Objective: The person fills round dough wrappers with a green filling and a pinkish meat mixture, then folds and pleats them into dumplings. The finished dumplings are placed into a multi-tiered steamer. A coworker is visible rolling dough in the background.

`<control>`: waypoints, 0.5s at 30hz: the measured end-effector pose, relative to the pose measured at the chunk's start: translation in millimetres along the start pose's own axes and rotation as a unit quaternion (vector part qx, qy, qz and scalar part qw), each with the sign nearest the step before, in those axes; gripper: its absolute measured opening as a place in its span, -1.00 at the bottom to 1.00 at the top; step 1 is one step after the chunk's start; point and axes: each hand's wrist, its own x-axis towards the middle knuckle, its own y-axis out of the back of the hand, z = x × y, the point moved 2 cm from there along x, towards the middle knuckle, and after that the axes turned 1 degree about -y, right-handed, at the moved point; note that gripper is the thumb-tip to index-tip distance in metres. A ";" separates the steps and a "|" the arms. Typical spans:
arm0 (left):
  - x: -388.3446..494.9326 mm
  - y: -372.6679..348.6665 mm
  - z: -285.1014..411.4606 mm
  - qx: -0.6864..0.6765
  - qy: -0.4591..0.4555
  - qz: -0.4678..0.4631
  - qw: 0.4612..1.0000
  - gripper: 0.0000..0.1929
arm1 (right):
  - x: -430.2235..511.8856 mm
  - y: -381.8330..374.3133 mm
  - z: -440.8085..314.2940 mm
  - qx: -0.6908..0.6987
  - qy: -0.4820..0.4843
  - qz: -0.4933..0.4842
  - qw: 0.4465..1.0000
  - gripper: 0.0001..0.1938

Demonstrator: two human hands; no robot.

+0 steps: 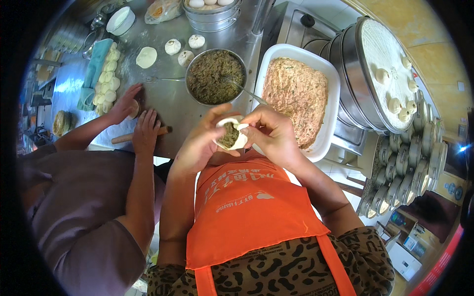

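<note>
My left hand [202, 140] cups a round dough wrapper [240, 141] with dark green-brown filling [228, 135] inside. With thumb and fingertips, my right hand [272, 133] pinches the wrapper's edge at its right side, where the dough is gathered. The top of the wrapper is still spread, so the filling shows. Just beyond my hands stands a round metal bowl [216, 100] of the same kind of dark filling, a metal utensil [251, 93] resting in it. To the right, a white tub [333, 111] holds pinkish minced filling [296, 96] with green flecks.
A co-worker's hands [146, 129] work at left near a wooden rolling pin [124, 138]. Dough pieces [108, 83] line a teal cloth [94, 70]. Closed buns [185, 58], a flat wrapper [146, 57] and a fork [163, 79] lie on the metal table. Large steamers [348, 74] stand right.
</note>
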 end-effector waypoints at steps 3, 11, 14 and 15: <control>2.6 -7.5 -7.5 -0.049 -0.091 0.038 0.994 -0.43 | -0.9 -2.4 1.0 0.080 -0.032 0.030 0.996 -0.94; -1.0 -2.8 -3.9 0.055 -0.014 0.014 0.998 -0.60 | 2.9 -0.9 -3.0 -0.133 0.056 -0.051 0.988 -0.72; 1.1 -0.2 -0.3 0.042 0.007 -0.008 0.999 -0.56 | 1.2 -3.4 0.1 -0.059 0.073 -0.011 0.996 -0.80; 2.5 0.2 0.3 0.050 0.015 -0.011 0.999 -0.54 | 0.4 -4.7 2.6 -0.034 0.036 -0.003 0.999 -0.80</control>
